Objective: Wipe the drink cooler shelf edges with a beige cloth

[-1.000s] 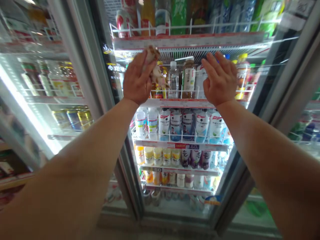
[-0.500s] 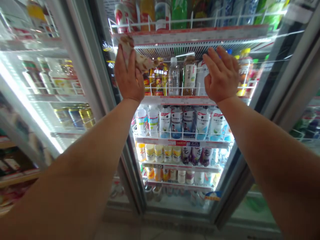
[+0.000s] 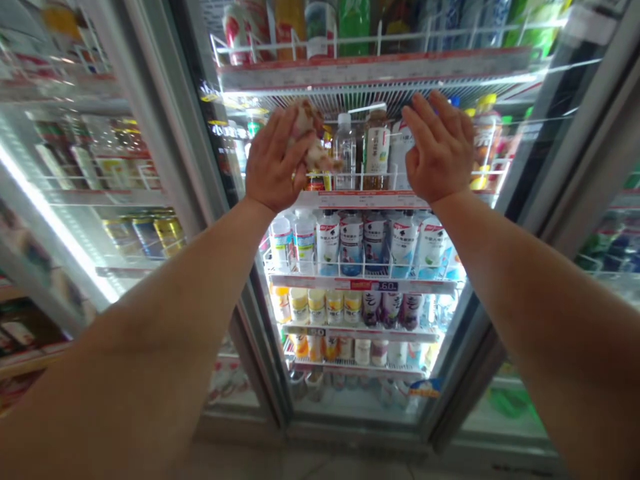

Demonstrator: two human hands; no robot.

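My left hand (image 3: 275, 160) presses a crumpled, pale patterned cloth (image 3: 307, 137) against the glass door (image 3: 350, 407) of a drinks fridge. The cloth bunches out past the thumb and fingertips. To the right, my right hand (image 3: 440, 150) rests palm forward on the same glass, fingers stretched out and holding nothing. Between the hands, behind the glass, stand a clear bottle (image 3: 345, 150) and a brown tea bottle (image 3: 377, 150). The palms of both hands are hidden from me.
Shelves of bottles (image 3: 329, 243) and a wire-railed top shelf (image 3: 380, 67) lie behind the glass. A metal door frame (image 3: 200, 167) runs down the left, with another fridge section of cans (image 3: 143, 233) beyond it. A tiled floor (image 3: 300, 463) shows below.
My left hand has slid right and slightly down across the glass with the cloth, which is more bunched now. My right hand stays in about the same place.
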